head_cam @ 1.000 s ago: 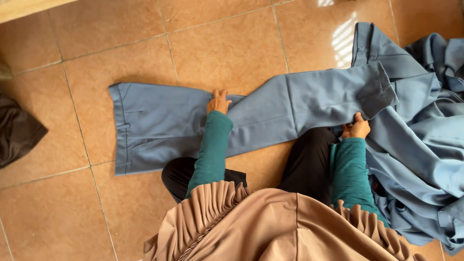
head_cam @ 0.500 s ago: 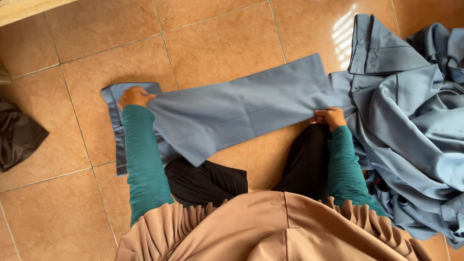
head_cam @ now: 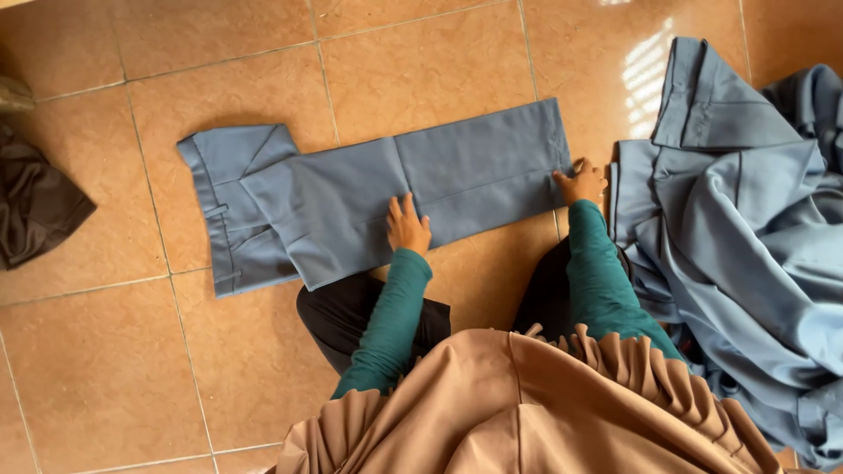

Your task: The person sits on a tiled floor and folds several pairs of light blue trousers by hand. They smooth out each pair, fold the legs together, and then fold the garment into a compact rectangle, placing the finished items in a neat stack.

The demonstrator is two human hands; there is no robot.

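A pair of grey-blue trousers [head_cam: 351, 197] lies folded over on the tiled floor, its legs doubled back toward the waistband at the left. My left hand [head_cam: 407, 225] rests flat on the lower edge of the fold, fingers spread. At the fold's right end, my right hand [head_cam: 581, 182] pinches the cloth's corner. Both arms wear teal sleeves.
A heap of several more grey-blue garments [head_cam: 746, 219] lies at the right, close to my right arm. A dark brown cloth [head_cam: 35, 206] sits at the left edge. My tan skirt [head_cam: 527, 412] and black trousers fill the bottom. Orange floor tiles [head_cam: 421, 61] lie beyond.
The trouser legs have been folded over toward the waistband. My left hand came back from the waistband to the middle of the fold; my right hand pulled the fold clear of the heap.
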